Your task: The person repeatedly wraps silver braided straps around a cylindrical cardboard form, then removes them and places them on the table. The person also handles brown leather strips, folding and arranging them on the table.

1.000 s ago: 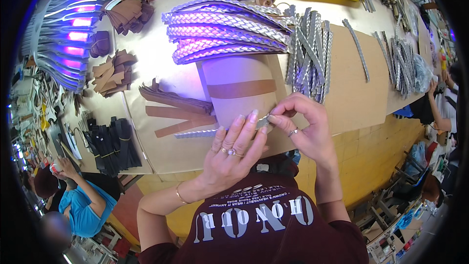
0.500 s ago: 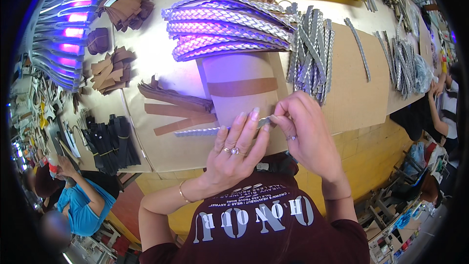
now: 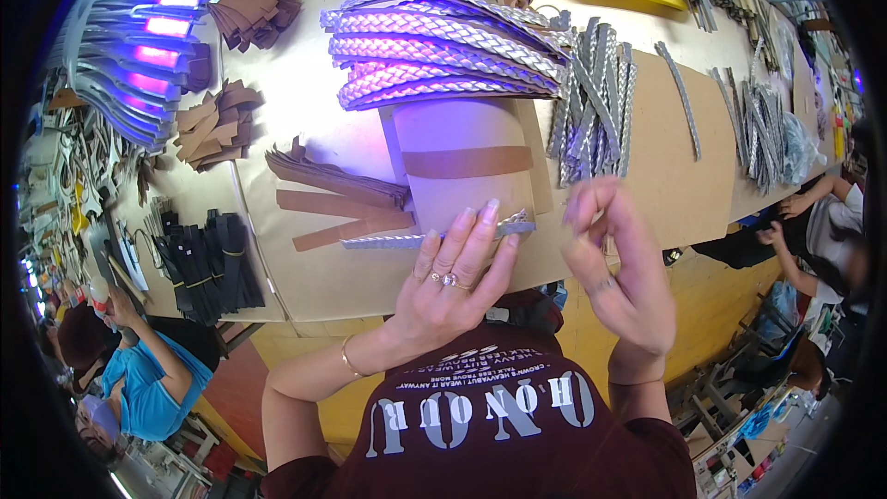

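Note:
My left hand (image 3: 451, 279) lies over a narrow silver braided strip (image 3: 379, 242), its long fingers stretched across it and holding it against the near end of a pale curved form (image 3: 462, 129). The strip's right end (image 3: 520, 225) sticks out past the fingers. A brown strap (image 3: 467, 163) crosses the form farther up. To the right, apart from the strip, my right hand (image 3: 614, 273) hangs above the table's near edge. Its fingers are curled and blurred by motion, so whether they pinch anything is unclear.
Silver braided straps (image 3: 443, 51) drape over the form's far end. Beside them lies a pile of shorter braided strips (image 3: 596, 102). Brown strips (image 3: 337, 176) fan out at left, near black bundles (image 3: 199, 263). A lamp-lit rack (image 3: 152, 55) stands far left. Other people (image 3: 152, 379) work at both sides.
My right hand has let go of the braided strip's right end and moved right, toward me. My left hand stays on the strip. The view has shifted slightly.

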